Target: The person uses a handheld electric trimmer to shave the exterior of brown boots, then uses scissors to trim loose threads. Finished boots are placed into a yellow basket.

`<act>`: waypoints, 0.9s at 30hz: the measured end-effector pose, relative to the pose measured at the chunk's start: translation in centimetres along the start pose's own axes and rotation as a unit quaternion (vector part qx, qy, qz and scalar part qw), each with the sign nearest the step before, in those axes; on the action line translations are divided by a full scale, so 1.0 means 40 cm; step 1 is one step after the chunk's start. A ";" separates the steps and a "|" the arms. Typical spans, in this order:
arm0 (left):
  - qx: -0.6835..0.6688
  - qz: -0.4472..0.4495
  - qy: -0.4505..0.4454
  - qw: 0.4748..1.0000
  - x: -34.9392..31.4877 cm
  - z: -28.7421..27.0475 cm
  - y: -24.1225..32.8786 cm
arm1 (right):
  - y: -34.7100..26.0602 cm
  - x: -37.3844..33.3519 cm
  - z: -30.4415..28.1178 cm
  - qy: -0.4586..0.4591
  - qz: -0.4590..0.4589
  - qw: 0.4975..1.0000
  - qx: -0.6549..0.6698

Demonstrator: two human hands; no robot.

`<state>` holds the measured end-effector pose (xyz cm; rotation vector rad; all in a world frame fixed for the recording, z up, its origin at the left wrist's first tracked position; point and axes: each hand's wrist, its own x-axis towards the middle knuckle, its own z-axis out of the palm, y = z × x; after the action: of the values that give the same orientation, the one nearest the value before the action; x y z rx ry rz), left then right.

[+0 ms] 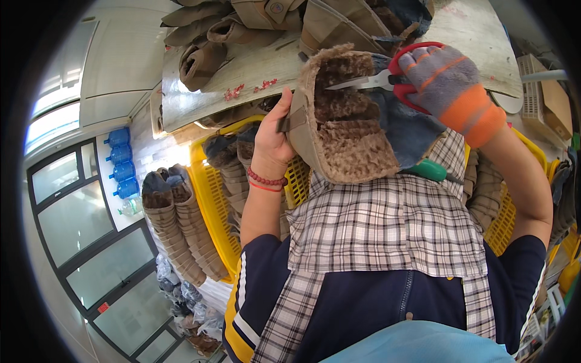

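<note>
A tan sewn piece with brown fleece lining (354,145) and a dark blue inner part is held up before my chest, its fleecy opening turned toward me. I cannot tell whether it is a boot upper or a cap. My bare left hand (275,134) grips its left side, thumb pointing up along the outer edge. A grey and orange glove covers my right hand (449,91), which is closed around the red handles of a pair of scissors (380,80). The blades point left into the fleecy opening and look slightly apart. Below the piece, a green handle (428,170) lies against my plaid apron.
Ahead stands a worn worktable (266,66) with several similar tan pieces (254,27) and red scraps. A yellow crate (209,199) holds stacked pieces on my left, beside more tall stacks (181,224). Another yellow crate (501,227) is at my right. Blue water jugs (124,163) line the wall.
</note>
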<state>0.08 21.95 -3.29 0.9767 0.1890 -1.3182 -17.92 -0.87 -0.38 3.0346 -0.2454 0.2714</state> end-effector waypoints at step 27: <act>0.058 0.202 -0.086 0.974 -0.062 -0.121 0.094 | -0.044 -0.094 -0.029 0.034 0.021 0.982 0.185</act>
<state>4.55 26.81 -2.84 0.9348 -0.2137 -1.0379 -21.47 1.55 -0.07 3.3809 -0.2833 0.4720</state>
